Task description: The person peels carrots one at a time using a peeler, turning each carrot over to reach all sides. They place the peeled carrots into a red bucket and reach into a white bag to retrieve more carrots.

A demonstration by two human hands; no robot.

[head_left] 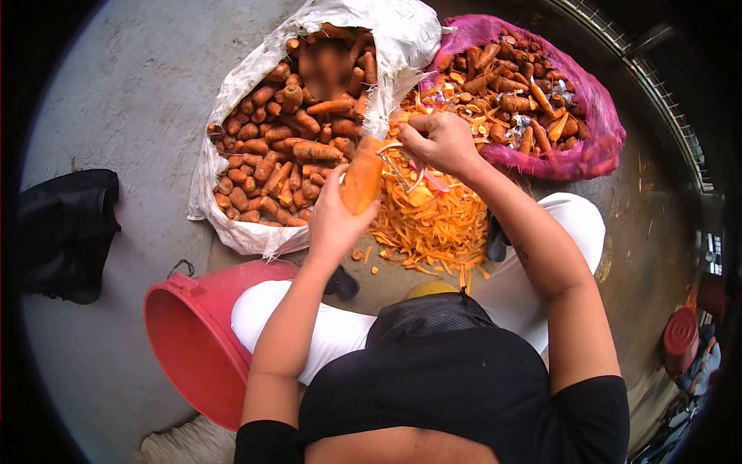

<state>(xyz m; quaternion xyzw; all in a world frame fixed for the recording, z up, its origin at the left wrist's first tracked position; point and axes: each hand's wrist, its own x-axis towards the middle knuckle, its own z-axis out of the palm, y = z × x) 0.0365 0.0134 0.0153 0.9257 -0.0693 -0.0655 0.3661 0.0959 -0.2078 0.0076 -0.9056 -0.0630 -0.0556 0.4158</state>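
My left hand [334,218] grips the near end of a large orange carrot [363,176], held pointing away from me. My right hand [437,142] is closed on a peeler [400,164] with a pinkish handle, its blade against the carrot's far end. Below both hands lies a heap of orange carrot peelings [433,224] on the concrete floor.
A white sack [232,224] full of unpeeled carrots lies open at the left. A purple mesh bag [595,147] with carrots lies at the right. A red bucket [185,340] stands by my left knee. A black bag [66,232] sits far left.
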